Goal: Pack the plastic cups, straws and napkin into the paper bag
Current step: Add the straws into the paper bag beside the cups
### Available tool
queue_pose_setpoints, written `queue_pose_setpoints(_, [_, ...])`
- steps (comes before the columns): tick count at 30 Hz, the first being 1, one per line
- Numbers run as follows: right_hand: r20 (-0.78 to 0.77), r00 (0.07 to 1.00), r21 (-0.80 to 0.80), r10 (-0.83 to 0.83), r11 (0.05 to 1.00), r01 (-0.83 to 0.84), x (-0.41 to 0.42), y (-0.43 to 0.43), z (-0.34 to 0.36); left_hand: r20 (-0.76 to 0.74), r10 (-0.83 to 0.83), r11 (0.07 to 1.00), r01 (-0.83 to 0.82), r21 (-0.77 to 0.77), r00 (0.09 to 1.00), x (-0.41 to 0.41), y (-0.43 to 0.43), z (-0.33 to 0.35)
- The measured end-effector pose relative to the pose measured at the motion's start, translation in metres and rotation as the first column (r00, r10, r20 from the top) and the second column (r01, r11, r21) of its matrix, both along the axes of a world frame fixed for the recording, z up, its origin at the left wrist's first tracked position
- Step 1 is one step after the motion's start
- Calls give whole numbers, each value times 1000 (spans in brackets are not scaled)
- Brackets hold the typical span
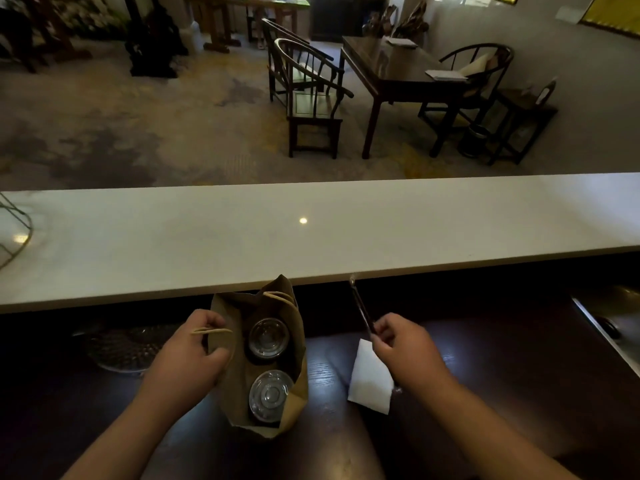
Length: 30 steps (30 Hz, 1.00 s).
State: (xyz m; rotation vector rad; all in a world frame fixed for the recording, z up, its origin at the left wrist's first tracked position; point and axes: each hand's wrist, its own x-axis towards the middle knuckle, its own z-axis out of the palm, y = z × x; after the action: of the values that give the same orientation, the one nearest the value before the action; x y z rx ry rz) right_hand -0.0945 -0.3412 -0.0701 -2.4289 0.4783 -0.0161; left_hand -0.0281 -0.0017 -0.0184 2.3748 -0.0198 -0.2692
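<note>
An open brown paper bag [298, 389] stands on the dark wooden counter. Two clear plastic cups with lids sit inside it, one farther [268, 337] and one nearer [270, 393]. My left hand [194, 355] grips the bag's left rim and its twine handle. My right hand [401, 344] is to the right of the bag and holds dark wrapped straws [360, 306] that point up and away from me. A white napkin [370, 379] lies flat on the counter under my right hand.
A raised white countertop [311, 230] runs across just behind the bag. A round patterned glass dish [121, 348] sits left of my left hand. A metal sink edge [609, 327] is at the far right. Chairs and a dark table stand beyond.
</note>
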Motion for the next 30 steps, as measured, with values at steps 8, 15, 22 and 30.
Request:
queue_pose_setpoints(8, [320,942,142,97,979,-149,29,70,137,-12,11,1000,-11,-15,1000,1,4,-3])
queue_pose_setpoints(15, [243,930,105,274,946,-307,46,154,159,28,0,999,1,-48,1000,2,4,-9])
queue_pose_setpoints(22, [-214,907,-35,363,925,-378,48,202,100,45,-33,998,35,-44,998,7,6,-13])
queue_pose_setpoints(30, [-745,498,-41,443,715,-698,83,211,55,51,-59,998,61,-23,997,6,11,-14])
